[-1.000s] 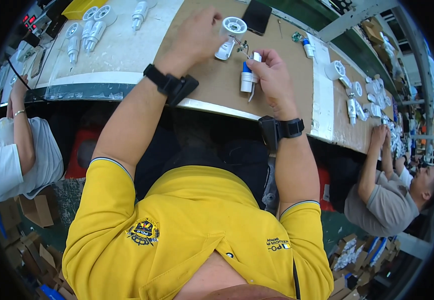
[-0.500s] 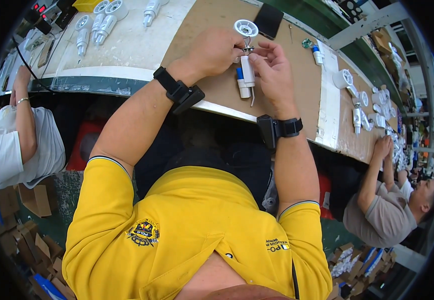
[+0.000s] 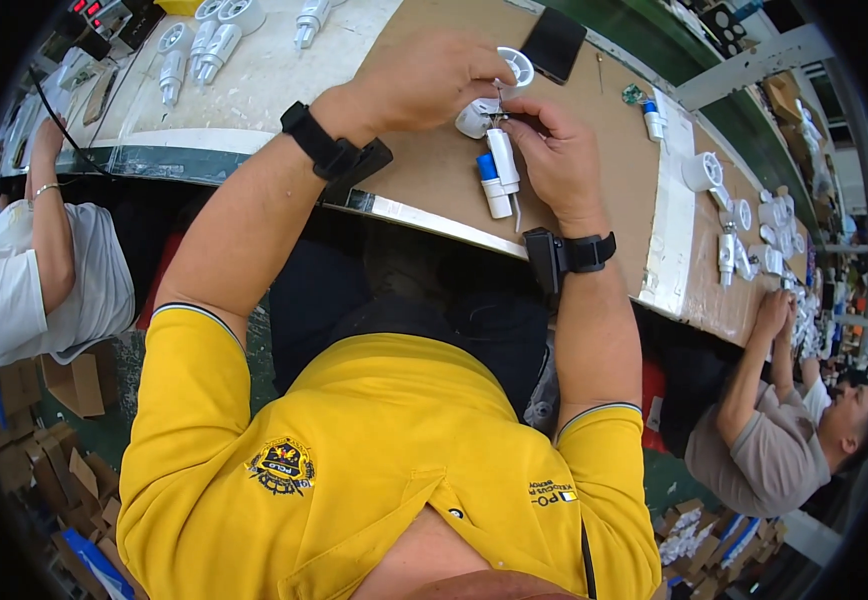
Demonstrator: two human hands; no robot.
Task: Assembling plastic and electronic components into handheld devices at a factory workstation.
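Note:
My left hand (image 3: 432,82) is closed in a pinch above thin wires (image 3: 499,98); what its fingertips hold is too small to make out. Close by, my right hand (image 3: 557,155) pinches a small part (image 3: 500,118) where the wires meet the top of a white cylinder (image 3: 503,158). Against that cylinder lies a white tube with a blue band (image 3: 495,190). Beyond the fingers is a white round spoked piece (image 3: 518,67), partly covered by my left hand. A white cup-shaped piece (image 3: 472,119) shows just under my left hand.
A dark phone (image 3: 554,45) lies at the back of the brown board (image 3: 594,190). A green component (image 3: 634,95) and another blue-and-white tube (image 3: 653,121) are to the right. White assemblies (image 3: 216,50) stand at the left. Co-workers sit on both sides.
My left hand has risen up and away from my right hand, opening a gap where the wires show. The white cup-shaped piece has come into sight below it. The view has shifted slightly.

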